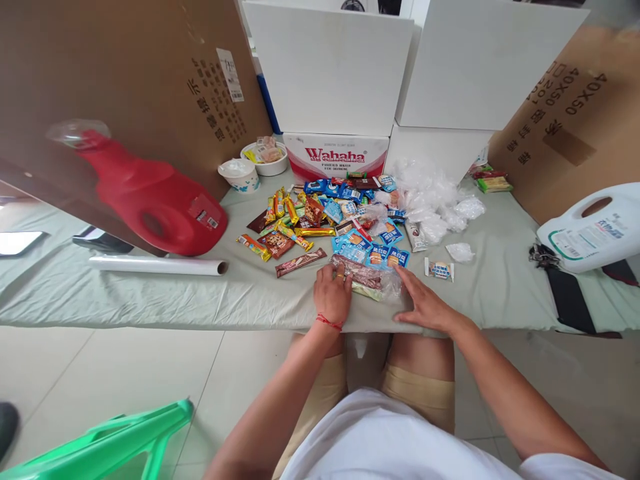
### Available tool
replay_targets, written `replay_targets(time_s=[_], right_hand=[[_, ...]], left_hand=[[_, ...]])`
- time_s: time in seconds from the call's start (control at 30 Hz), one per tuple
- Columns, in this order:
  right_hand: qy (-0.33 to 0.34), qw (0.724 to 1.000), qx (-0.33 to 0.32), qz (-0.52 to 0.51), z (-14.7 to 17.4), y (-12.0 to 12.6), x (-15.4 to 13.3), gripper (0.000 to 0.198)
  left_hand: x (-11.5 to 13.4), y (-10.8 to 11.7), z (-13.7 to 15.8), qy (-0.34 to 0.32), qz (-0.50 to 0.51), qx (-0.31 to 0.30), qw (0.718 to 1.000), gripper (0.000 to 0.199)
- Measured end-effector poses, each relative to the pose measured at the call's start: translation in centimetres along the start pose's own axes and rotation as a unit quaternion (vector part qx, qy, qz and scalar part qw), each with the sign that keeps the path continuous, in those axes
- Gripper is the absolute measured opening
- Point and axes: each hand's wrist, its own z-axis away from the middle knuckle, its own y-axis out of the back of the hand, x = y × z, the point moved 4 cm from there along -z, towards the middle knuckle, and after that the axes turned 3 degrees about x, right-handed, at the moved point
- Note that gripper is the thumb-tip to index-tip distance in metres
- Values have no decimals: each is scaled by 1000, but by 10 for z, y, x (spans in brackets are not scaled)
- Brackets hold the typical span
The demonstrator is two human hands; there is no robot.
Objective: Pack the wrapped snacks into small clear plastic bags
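Note:
A clear plastic bag (387, 283) with brown-wrapped and pale green packets inside lies near the table's front edge. My left hand (333, 293) rests over its left end, fingers lying forward and touching it, not visibly wrapped round it. On the bag's other side is my right hand (425, 303), thumb and fingers spread, fingertips close to the plastic. Just beyond, blue snack packets (387, 255) lie in a mixed heap with yellow- and brown-wrapped sweets. A long brown wafer bar (301, 263) sits left of my left hand. One small white-and-blue packet (439, 269) lies beyond my right hand.
Crumpled clear wrappers (425, 193) pile up behind right. A Wahaha carton (337, 157) stands at the back. To the left are a red jug (155, 193), a white roll (160, 265) and a paper cup (240, 175); a white jug (595, 227) stands right.

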Motion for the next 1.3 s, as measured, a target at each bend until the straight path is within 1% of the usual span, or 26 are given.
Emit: replay_targets(time_s=[0.07, 0.1, 0.17, 0.2, 0.27, 0.3, 0.33, 0.37, 0.4, 0.47, 0.5, 0.57, 0.6, 0.7, 0.77, 0.87, 0.97, 1.03, 1.13, 1.23, 1.3], right_hand=[[38, 999, -5, 20, -1, -6, -8, 96], [52, 998, 0, 27, -2, -8, -11, 90], [66, 997, 16, 35, -7, -8, -13, 87], [62, 997, 26, 36, -9, -8, -12, 90], [29, 998, 41, 26, -16, -7, -6, 100], [4, 999, 38, 16, -19, -7, -3, 104], [-16, 999, 30, 5, -22, -8, -1, 104], [-27, 999, 19, -3, -24, -8, 0, 97], [-26, 1000, 10, -5, -26, -8, -2, 81], [16, 1000, 10, 14, -27, -4, -12, 41], [49, 998, 19, 34, -26, -1, -19, 30], [112, 990, 33, 80, -22, 4, -34, 29], [139, 985, 28, 102, -20, 6, -42, 29], [198, 970, -27, 136, -14, 4, -60, 32], [220, 966, -67, 115, -13, 1, -69, 33], [225, 970, -85, 36, -20, 1, -79, 30], [202, 974, -85, -46, -40, -1, -79, 23], [142, 985, -60, -82, -60, -5, -71, 20], [18, 994, -1, -110, -86, -19, -50, 13], [-58, 990, 7, -131, -98, -39, -34, 7], [-102, 984, 34, -140, -98, -46, -26, 8]], left_hand=[[-1, -1, -1, -1, 17, 1, 1000, 38], [-2, -1, -2, -4, 25, 5, 1000, 37], [-3, -2, -3, -14, 38, 17, 999, 35], [-4, -3, -3, -18, 44, 21, 999, 34], [-7, -5, -4, -21, 57, 23, 998, 33], [-8, -7, -5, -20, 63, 20, 998, 33], [-9, -8, -5, -19, 68, 18, 997, 33], [-10, -9, -5, -18, 72, 16, 997, 33], [-10, -9, -6, -17, 75, 14, 997, 32], [-11, -9, -6, -16, 81, 12, 997, 32], [-11, -9, -6, -15, 84, 10, 996, 32], [-10, -8, -6, -19, 91, 5, 996, 33], [-10, -8, -6, -23, 95, 2, 995, 33], [-7, -9, -6, -46, 110, -7, 993, 35], [-6, -10, -5, -60, 122, -12, 991, 36], [-4, -13, -3, -85, 131, -28, 987, 36], [-3, -16, -2, -113, 128, -46, 984, 36], [-3, -18, -1, -127, 125, -47, 983, 36], [-2, -18, -2, -150, 124, -41, 980, 36], [-2, -15, -1, -169, 141, -40, 975, 41], [-2, -12, 4, -176, 157, -44, 971, 47]])
